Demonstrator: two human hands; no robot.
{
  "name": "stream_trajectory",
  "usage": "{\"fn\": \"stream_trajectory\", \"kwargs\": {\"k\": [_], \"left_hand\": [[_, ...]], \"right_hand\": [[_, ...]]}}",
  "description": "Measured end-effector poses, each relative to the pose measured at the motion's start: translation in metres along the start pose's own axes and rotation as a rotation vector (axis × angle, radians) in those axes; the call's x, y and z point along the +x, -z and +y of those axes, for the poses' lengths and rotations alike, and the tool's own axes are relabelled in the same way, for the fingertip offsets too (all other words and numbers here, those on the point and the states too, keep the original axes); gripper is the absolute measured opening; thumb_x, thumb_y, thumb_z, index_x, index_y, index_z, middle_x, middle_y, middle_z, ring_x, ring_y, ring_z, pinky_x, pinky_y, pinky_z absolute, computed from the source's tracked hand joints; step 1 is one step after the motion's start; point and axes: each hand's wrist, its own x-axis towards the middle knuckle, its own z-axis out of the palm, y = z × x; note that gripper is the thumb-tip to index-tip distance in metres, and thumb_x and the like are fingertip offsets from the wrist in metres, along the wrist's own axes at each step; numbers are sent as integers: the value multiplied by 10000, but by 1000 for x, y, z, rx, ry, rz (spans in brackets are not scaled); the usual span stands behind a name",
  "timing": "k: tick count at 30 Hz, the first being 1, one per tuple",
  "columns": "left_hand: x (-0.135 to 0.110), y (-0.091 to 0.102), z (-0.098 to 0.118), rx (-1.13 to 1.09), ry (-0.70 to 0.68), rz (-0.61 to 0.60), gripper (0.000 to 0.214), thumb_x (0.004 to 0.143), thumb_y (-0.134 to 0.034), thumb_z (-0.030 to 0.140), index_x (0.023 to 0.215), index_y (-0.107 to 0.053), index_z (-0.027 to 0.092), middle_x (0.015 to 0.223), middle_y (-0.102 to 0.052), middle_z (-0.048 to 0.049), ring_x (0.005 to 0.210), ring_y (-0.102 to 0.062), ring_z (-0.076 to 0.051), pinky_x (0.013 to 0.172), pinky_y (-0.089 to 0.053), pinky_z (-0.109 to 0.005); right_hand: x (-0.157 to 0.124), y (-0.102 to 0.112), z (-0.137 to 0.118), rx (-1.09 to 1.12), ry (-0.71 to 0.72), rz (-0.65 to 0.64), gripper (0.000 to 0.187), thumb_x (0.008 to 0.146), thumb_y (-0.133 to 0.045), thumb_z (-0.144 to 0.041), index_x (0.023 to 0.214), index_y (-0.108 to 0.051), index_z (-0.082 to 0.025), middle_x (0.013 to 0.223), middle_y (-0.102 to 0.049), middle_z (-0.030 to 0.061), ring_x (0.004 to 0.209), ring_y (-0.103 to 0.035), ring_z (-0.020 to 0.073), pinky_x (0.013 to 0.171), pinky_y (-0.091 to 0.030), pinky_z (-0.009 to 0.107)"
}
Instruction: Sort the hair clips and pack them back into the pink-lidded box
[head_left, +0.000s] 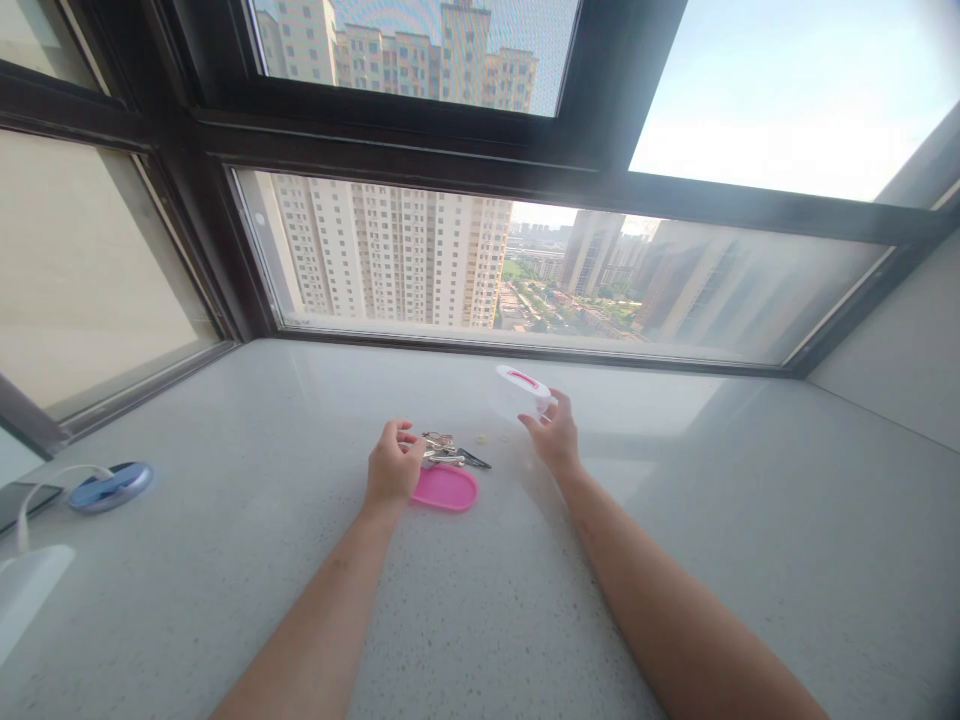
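My right hand (pixel 553 432) is closed on the side of a small clear plastic box (pixel 525 405) with a white top and a pink handle, tilted a little over the sill. Beside a small heap of metal clips (pixel 442 450), my left hand (pixel 391 468) hovers with its fingers loosely bent and apart. Nothing shows in its grasp, though the fingertips are partly hidden by the heap. A dark, pointed clip (pixel 474 459) sticks out of the heap to the right. Just in front of the clips lies a pink oval tray (pixel 445 488), its left end near my left wrist.
A pale speckled stone sill (pixel 480 620) carries everything. Two tiny pale bits (pixel 481 439) lie right of the clips. On the left are a blue oval device (pixel 112 487) with a white cable, and a white object (pixel 34 595). Dark window frames (pixel 525 345) border the back.
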Motion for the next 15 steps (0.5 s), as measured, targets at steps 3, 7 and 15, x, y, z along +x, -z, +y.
{"fn": "stream_trajectory", "kwargs": {"k": [3, 7, 15], "left_hand": [[0, 0, 1, 12, 1, 2, 242, 706, -534, 294, 932, -519, 209, 800, -648, -19, 653, -613, -161, 626, -453, -260], [0, 0, 1, 25, 6, 13, 234, 709, -532, 286, 929, -520, 208, 802, -649, -15, 651, -612, -152, 624, -451, -248], [0, -2, 0, 46, 6, 28, 222, 723, -521, 285, 932, -506, 213, 806, -642, -8, 646, -610, -139, 611, -450, -229]], "right_hand": [[0, 3, 2, -130, -42, -56, 632, 580, -668, -323, 1148, -416, -212, 926, -622, 54, 734, -608, 209, 700, -471, 357], [-10, -2, -11, -236, -5, -164, 558, 569, -669, -363, 1072, -488, -203, 873, -616, 31, 678, -595, 181, 648, -459, 308], [-27, -16, -33, -58, 101, -283, 486, 585, -681, -359, 1023, -525, -218, 884, -627, 19, 799, -591, 175, 636, -490, 264]]}}
